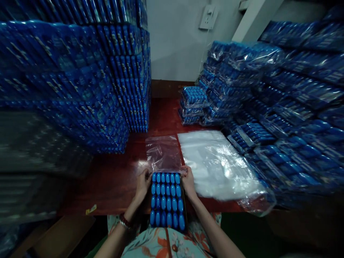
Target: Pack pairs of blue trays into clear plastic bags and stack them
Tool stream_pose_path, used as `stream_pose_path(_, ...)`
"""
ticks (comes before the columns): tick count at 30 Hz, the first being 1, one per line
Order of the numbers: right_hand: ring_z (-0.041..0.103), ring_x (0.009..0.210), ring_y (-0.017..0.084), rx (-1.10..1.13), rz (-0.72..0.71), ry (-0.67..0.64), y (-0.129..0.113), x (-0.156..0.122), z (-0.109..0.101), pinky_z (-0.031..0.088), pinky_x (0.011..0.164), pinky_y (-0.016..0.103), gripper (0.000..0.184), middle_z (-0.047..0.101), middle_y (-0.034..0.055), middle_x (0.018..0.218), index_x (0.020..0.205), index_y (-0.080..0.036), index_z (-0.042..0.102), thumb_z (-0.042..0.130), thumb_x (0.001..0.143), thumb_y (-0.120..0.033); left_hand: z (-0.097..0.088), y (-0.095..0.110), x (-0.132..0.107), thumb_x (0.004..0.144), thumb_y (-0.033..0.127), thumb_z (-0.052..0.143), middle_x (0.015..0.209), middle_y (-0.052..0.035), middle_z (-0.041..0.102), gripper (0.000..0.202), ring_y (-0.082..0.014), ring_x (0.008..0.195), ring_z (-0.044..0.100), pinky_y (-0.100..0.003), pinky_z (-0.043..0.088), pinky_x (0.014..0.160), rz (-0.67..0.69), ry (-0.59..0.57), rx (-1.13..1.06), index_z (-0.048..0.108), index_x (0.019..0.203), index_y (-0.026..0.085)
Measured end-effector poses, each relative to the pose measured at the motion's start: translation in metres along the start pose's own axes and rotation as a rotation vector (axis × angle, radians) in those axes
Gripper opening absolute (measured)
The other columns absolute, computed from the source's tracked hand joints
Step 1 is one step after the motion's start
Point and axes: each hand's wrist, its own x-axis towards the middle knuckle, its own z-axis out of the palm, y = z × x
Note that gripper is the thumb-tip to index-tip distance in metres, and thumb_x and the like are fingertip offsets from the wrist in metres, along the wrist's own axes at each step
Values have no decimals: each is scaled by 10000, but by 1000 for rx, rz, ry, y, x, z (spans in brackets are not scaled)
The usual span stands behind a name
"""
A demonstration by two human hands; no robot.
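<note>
A tray of glossy blue oval pieces in rows (167, 202) lies at the table's front edge, close against my body. Beyond its far end a clear plastic bag (163, 152) is spread flat, its mouth meeting the tray. My left hand (143, 184) pinches the bag's mouth at the tray's far left corner. At the far right corner, my right hand (188, 182) grips the bag's other side, fingers closed. Whether the tray's end sits inside the bag is hard to make out. A pile of clear bags (217, 165) lies right of my right hand.
Tall stacks of blue packs (115, 71) rise at the left, beside blurred grey trays (34, 150). Plastic-wrapped blue packs (236, 71) are piled at the right, with a smaller stack (194, 96) at the back. The red-brown table (115, 182) ends before a wall with a socket (208, 17).
</note>
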Motion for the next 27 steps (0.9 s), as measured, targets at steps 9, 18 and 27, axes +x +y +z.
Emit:
stream_pose_path(9,531,544,164,207,13,-56,-5,-2,15,429,538,276,327,571,-14,661,1042,-200,393,432,767,-373,18,-6,3,679,381,514,535,18,556,193,-152,557,552,-260,450,564,-157,16,-157,506,683,188)
stream_pose_path(18,490,469,157,-164,-41,-178,-8,-22,-23,367,496,259,141,472,-55,492,799,-226,510,393,742,-278,-9,9,-27,844,373,413,813,-102,688,288,-243,808,643,-325,451,724,-50,-95,303,617,858,169)
stream_pose_path(27,508,601,140,-173,-129,-335,-25,25,-29,417,606,269,331,564,-13,737,1007,-194,557,502,755,-402,-15,13,19,708,374,560,749,-27,677,217,-189,734,626,-291,480,704,-68,-75,51,616,791,182)
